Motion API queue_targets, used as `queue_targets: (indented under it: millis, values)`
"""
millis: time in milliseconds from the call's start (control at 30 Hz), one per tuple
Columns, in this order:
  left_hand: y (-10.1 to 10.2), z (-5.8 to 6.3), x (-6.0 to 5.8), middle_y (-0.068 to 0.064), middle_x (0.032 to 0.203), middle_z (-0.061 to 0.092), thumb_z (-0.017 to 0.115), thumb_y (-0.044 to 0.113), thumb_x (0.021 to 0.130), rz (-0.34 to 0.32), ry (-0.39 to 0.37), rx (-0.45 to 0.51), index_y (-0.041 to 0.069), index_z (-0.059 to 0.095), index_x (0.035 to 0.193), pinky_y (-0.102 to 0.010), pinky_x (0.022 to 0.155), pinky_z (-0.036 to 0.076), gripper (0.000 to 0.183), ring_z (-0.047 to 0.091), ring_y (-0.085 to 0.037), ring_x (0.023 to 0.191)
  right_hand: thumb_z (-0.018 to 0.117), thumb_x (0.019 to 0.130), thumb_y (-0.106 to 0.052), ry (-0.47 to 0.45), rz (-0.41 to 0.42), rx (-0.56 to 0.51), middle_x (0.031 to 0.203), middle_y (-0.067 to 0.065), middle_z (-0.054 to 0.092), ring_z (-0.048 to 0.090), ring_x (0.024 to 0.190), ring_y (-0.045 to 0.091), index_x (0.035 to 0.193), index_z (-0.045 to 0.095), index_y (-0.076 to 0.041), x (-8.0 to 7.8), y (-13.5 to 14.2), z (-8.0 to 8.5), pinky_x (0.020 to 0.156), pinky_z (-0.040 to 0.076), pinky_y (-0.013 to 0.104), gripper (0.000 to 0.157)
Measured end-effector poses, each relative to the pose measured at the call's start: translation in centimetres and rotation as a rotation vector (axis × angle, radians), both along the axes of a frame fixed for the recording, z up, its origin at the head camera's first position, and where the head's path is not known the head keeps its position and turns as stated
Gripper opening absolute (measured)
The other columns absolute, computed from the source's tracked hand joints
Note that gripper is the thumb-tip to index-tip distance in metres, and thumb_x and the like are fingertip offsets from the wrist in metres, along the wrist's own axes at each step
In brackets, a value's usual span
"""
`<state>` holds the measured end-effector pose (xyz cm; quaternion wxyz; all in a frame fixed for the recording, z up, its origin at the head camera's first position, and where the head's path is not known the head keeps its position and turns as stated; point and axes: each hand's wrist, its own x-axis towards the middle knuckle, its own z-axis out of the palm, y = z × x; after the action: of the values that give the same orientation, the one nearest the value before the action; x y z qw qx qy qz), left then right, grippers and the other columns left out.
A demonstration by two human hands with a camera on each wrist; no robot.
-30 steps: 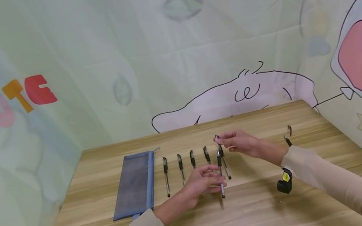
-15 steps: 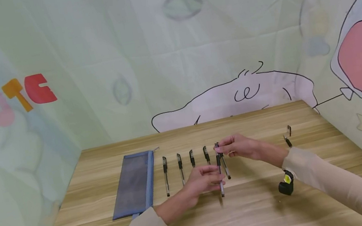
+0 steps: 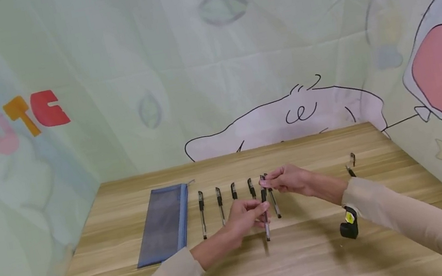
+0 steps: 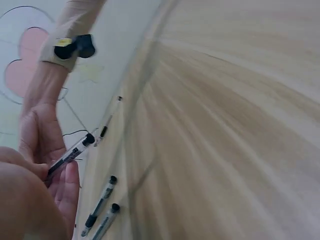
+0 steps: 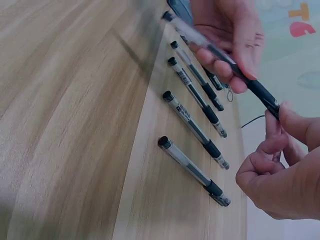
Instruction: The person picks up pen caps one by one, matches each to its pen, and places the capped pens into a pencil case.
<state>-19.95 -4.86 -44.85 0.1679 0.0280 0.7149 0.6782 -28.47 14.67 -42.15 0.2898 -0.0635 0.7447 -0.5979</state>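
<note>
A gel pen (image 3: 268,233) with a clear barrel and black grip is held between both hands above the table, tilted. My left hand (image 3: 245,215) pinches its barrel between thumb and fingers. At the upper end, my right hand (image 3: 292,178) pinches the capped part with thumb and forefinger. The right wrist view shows the black grip (image 5: 262,93) bare between the two hands; fingertips partly hide the cap. Beneath, similar pens lie in a row, including a rightmost pen (image 3: 276,204) near my right fingers and a leftmost pen (image 3: 202,215).
A blue mesh zip pouch (image 3: 162,222) lies left of the row. Far right, behind my right wrist, lie another pen (image 3: 351,171), partly covered by the sleeve, and a pen cap (image 3: 353,159). A printed curtain (image 3: 173,67) hangs around the wooden table (image 3: 306,266).
My right hand has come down with the cap end, and the held pen looks shorter. The pen has shifted slightly left; my left thumb now lies across the barrel.
</note>
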Motion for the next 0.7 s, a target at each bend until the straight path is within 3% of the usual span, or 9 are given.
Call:
queue_targets:
  millis: [200,333,467,700]
  values:
    - [-0.1,0.6,-0.8,-0.013,0.083,0.076,0.067,0.014,0.099,-0.014,-0.018,-0.016,-0.014,0.069,0.113,-0.024,0.065,0.060,0.031,0.067,-0.009,0.065,0.070,0.098,-0.017,-0.019,-0.020,-0.023,0.067,-0.007,0.050,0.037,0.063,0.009,0.084,0.079,-0.013,0.2,0.0,0.3,0.063,0.033,0.023,0.017]
    - [0.1,0.7,-1.0,-0.022,0.094,0.076,0.069,0.016,0.099,-0.022,-0.022,-0.029,-0.012,0.070,0.114,-0.029,0.072,0.063,0.032,0.069,-0.009,0.068,0.067,0.100,-0.017,-0.002,-0.024,-0.013,0.071,-0.007,0.051,0.040,0.066,0.010,0.104,0.079,-0.004,0.3,0.2,0.3,0.068,0.038,0.025,0.018]
    - [0.5,1.3,-1.4,-0.025,0.105,0.075,0.069,0.021,0.099,-0.028,-0.004,-0.030,-0.008,0.071,0.115,-0.031,0.076,0.064,0.034,0.069,-0.010,0.074,0.065,0.102,-0.021,0.036,-0.037,-0.012,0.081,-0.008,0.052,0.044,0.075,0.010,0.127,0.068,0.004,0.2,0.6,0.3,0.077,0.044,0.028,0.036]
    - [0.8,2.3,-1.9,-0.021,0.108,0.073,0.067,0.015,0.100,-0.139,-0.023,-0.052,-0.007,0.068,0.120,-0.031,0.079,0.064,0.030,0.066,-0.011,0.077,0.065,0.102,-0.024,0.077,-0.046,-0.024,0.079,-0.008,0.052,0.043,0.073,0.009,0.131,0.064,0.006,-0.3,1.4,0.0,0.077,0.046,0.026,0.042]
